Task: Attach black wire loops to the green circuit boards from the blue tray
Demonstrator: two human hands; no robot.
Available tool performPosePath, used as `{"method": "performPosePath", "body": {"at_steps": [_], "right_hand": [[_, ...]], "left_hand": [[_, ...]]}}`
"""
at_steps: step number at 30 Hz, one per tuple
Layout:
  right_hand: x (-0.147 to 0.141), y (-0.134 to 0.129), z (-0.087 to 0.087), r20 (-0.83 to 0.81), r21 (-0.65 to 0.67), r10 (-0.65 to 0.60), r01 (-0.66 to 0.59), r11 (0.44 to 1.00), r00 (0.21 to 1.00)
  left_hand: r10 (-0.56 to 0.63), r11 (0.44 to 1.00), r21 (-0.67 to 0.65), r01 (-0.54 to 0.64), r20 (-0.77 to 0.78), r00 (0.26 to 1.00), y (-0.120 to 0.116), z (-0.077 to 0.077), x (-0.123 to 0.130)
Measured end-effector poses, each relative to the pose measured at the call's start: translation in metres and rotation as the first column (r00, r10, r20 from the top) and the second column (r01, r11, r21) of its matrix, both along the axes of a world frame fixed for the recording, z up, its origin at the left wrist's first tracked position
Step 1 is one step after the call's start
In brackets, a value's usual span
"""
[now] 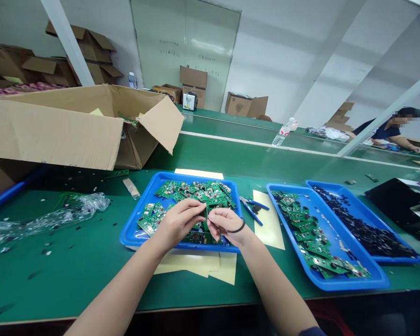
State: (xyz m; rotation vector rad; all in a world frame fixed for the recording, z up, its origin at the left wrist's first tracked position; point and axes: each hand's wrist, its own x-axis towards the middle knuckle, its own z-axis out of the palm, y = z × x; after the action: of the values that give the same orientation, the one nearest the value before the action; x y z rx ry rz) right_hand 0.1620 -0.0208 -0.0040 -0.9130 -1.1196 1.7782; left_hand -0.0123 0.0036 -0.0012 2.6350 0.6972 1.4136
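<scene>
Both hands meet above a blue tray [129, 232] heaped with green circuit boards [210, 190]. My left hand [182, 219] is closed, thumb and fingers pinching the edge of a small board seen nearly edge-on. Close beside it, my right hand [227, 224] has its fingers curled in at the same spot; a dark band circles that wrist. What the right fingertips grip is too small to make out. Blue-handled pliers [252, 212] lie just right of the tray, partly on a yellow sheet [271, 233].
To the right, one blue tray [350, 282] holds circuit boards and another [406, 259] black parts. A large cardboard box [56, 130] and plastic wrap [80, 210] are at left. A bottle [283, 133] stands behind. Another person [388, 128] is at far right.
</scene>
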Motion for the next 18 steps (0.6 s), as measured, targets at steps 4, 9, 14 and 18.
{"method": "performPosePath", "body": {"at_steps": [4, 9, 14, 18], "right_hand": [[-0.003, 0.002, -0.002, 0.068, 0.05, -0.061, 0.058, 0.997, 0.996], [-0.001, 0.0, 0.001, -0.002, 0.02, -0.017, 0.017, 1.0, 1.0], [0.001, -0.001, 0.002, -0.011, -0.008, 0.05, -0.05, 0.999, 0.999], [0.001, 0.0, -0.001, 0.106, 0.151, 0.023, -0.038, 0.988, 0.994]], "left_hand": [[0.034, 0.999, 0.033, -0.033, -0.045, 0.998, 0.001, -0.002, -0.001], [-0.021, 0.998, -0.062, 0.022, 0.018, 1.0, -0.001, 0.0, 0.001], [-0.083, 0.976, -0.2, 0.092, 0.053, 0.995, -0.003, 0.005, 0.002], [-0.144, 0.931, -0.339, 0.138, 0.006, 0.99, -0.003, 0.009, 0.0]]}}
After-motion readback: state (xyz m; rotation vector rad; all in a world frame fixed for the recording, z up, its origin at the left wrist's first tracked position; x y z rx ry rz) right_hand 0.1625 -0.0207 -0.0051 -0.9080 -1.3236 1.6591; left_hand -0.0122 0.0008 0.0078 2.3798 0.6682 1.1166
